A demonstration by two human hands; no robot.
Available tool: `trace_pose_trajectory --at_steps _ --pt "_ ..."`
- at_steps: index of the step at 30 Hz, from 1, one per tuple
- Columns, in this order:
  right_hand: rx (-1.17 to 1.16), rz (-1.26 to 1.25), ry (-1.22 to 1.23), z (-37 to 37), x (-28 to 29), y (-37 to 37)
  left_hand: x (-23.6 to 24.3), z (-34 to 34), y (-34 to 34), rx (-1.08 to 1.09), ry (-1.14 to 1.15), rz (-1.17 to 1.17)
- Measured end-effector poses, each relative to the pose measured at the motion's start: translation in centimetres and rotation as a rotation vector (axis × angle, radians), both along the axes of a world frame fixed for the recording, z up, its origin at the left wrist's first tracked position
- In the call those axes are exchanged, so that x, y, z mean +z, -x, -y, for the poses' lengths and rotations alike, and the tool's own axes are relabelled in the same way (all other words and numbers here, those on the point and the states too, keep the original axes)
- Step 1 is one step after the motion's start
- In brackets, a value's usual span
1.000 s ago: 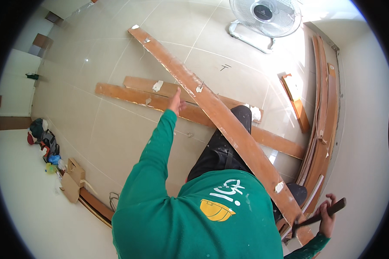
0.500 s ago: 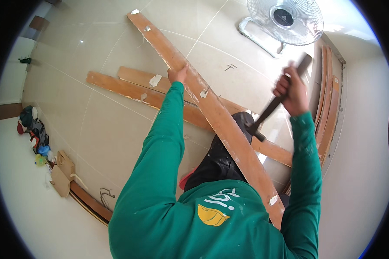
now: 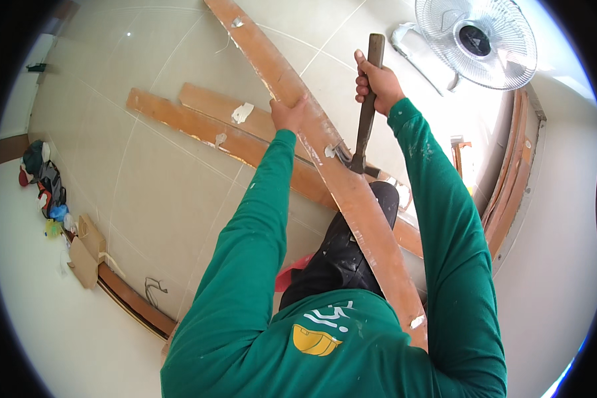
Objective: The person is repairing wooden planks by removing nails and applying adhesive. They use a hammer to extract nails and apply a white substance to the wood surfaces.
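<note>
Green sleeves (image 3: 245,215) reach out over a pale tile floor (image 3: 152,192) as a person steadies a long reddish-brown plank (image 3: 368,215) with one hand and wields a hammer (image 3: 364,132) with the other. The plank slants across the person's black trousers (image 3: 335,262), its near end at the shirt (image 3: 378,341) and its far end running off at the top of the view. The left hand (image 3: 288,115) grasps the plank's left edge, thumb laid over the upper face; the other fingers are largely hidden. The right hand (image 3: 381,86) is clenched around the hammer's handle, which stands nearly upright, with the head down at the plank's right edge. The claw side points toward a whitish patch (image 3: 330,151) on the wood; whether it grips anything is too small to tell.

Beneath the plank, two more boards (image 3: 209,139) lie side by side on the floor, crossing under it at an angle, the farther one bearing another white patch (image 3: 242,113). A round fan (image 3: 474,41) stands near the floor's far right corner, and a stack of long boards (image 3: 510,179) runs along its right edge, beside the wall. Along the floor's left edge sit a pile of bags (image 3: 46,179), an opened cardboard box (image 3: 86,255) and more brown boards (image 3: 132,295), with a bent dark wire (image 3: 154,288) just beside them.
</note>
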State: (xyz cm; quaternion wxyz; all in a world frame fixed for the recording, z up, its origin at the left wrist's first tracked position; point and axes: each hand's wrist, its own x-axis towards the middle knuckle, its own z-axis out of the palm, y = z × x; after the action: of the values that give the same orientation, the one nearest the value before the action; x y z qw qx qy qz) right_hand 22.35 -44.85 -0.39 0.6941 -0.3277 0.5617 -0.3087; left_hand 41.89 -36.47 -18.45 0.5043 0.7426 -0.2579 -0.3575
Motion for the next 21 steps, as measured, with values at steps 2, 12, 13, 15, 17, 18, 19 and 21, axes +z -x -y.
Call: trace_pose_trajectory --at_steps 2,12,13,15,17,18,19,21 --pt "0.035 0.000 0.006 0.5 -0.2 -0.8 0.2 0.0 0.3 0.005 0.002 -0.015" --pt "0.266 -0.283 0.375 -4.8 3.1 -8.0 1.1 0.1 0.5 -0.020 -0.086 0.070" --pt "0.260 -0.340 0.452 -5.8 3.3 -8.2 1.5 0.0 0.7 -0.018 -0.095 0.058" --pt "0.260 -0.365 0.474 -7.1 3.9 -8.2 2.0 -0.5 0.6 0.011 -0.136 0.127" --pt "0.283 -0.403 0.595 -9.3 3.6 -8.2 3.3 0.0 0.9 0.024 -0.186 0.181" --pt "0.293 -0.436 0.703 -10.9 1.9 -8.2 5.1 0.1 1.8 0.000 -0.278 0.184" --pt "0.302 -0.472 0.803 -12.6 1.0 -8.2 7.0 0.0 2.8 -0.034 -0.390 0.184" --pt "0.620 -0.655 0.984 -18.4 2.3 -8.9 6.8 -0.7 2.2 -0.033 -0.380 0.142"
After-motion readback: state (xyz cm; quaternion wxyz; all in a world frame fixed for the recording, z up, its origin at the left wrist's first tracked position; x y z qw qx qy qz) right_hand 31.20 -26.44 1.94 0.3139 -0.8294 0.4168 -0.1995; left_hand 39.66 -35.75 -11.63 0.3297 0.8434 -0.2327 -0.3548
